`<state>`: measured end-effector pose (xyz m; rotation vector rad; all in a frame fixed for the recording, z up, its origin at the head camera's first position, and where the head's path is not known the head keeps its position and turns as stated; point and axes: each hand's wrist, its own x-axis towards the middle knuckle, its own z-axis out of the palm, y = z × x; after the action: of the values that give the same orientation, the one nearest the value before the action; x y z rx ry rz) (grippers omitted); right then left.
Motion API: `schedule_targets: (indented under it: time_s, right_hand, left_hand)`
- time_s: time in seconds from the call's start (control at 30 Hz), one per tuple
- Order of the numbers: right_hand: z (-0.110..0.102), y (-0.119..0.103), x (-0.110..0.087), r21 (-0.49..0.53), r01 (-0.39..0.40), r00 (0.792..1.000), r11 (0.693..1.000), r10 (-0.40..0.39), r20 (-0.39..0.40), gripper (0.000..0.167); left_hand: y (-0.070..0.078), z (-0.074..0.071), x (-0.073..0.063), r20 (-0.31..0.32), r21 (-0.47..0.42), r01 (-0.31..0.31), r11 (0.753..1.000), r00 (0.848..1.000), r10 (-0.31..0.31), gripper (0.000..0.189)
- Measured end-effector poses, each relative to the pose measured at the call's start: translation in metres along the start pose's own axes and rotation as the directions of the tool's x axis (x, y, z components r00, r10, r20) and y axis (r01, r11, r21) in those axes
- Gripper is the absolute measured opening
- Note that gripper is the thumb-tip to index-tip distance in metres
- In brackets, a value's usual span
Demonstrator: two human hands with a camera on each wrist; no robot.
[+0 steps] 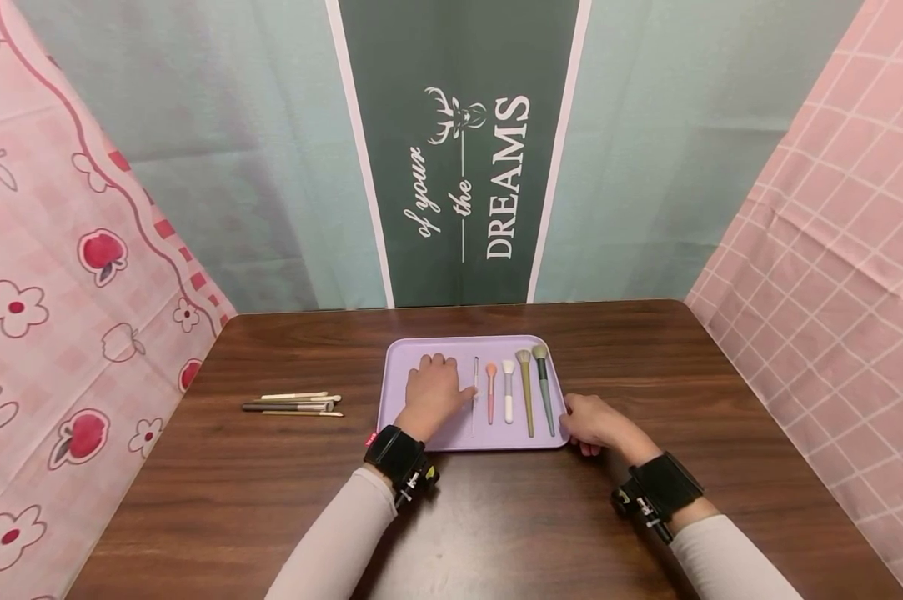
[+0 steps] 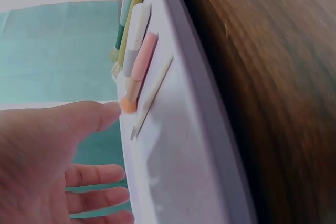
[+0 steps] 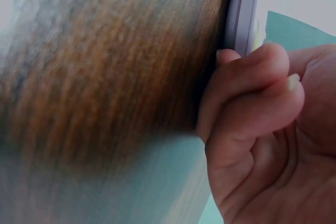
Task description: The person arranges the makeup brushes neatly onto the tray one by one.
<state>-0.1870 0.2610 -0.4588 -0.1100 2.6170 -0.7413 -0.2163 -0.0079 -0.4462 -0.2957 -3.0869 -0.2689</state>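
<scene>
We see L hand (image 1: 432, 390) w/ fingers straight & thumb out, over the L part of the purple tray (image 1: 401, 371), holding nothing; can't tell if it touches. R hand (image 1: 592, 422) has fingers curled, gripping tray's near R corner. Just R of L thumb: thin brush (image 1: 475, 373). Then, L to R betw. both hands: pink brush (image 1: 491, 400), white brush (image 1: 508, 393), olive brush (image 1: 528, 396) & green brush (image 1: 545, 396), in a row, bristles to far side; green one's nearest R hand. Well L of L hand, off tray, we've got a loose bunch of brushes (image 1: 289, 407) on the brown counter (image 1: 529, 517). Far: teal cloth (image 1: 256, 150) w/ dk green band (image 1: 451, 50).
</scene>
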Motion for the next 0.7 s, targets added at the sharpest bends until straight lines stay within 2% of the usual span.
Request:
schedule_targets:
  time_s: [0.23, 0.37, 0.53, 0.7]
  right_hand:
    - [0.000, -0.001, 0.000, 0.001, -0.006, 1.000, 1.000, 0.006, 0.006, 0.010]
    - [-0.001, -0.001, 0.000, -0.001, -0.006, 1.000, 1.000, 0.006, 0.007, 0.010]
    - [-0.001, 0.000, 0.000, -0.006, 0.008, 1.000, 1.000, -0.008, 0.000, 0.010]
    - [0.000, -0.001, 0.000, -0.006, 0.013, 1.000, 1.000, -0.013, -0.004, 0.010]
  left_hand:
    - [-0.014, -0.008, -0.012, -0.012, 0.027, -0.026, 0.999, 1.000, 0.027, 0.057]
    - [-0.024, -0.012, -0.019, -0.040, 0.055, -0.046, 0.997, 0.998, 0.048, 0.055]
    - [-0.038, -0.016, -0.027, -0.067, 0.058, -0.046, 0.997, 0.997, 0.050, 0.053]
    - [-0.052, -0.020, -0.034, -0.061, 0.045, -0.040, 0.998, 0.997, 0.043, 0.052]
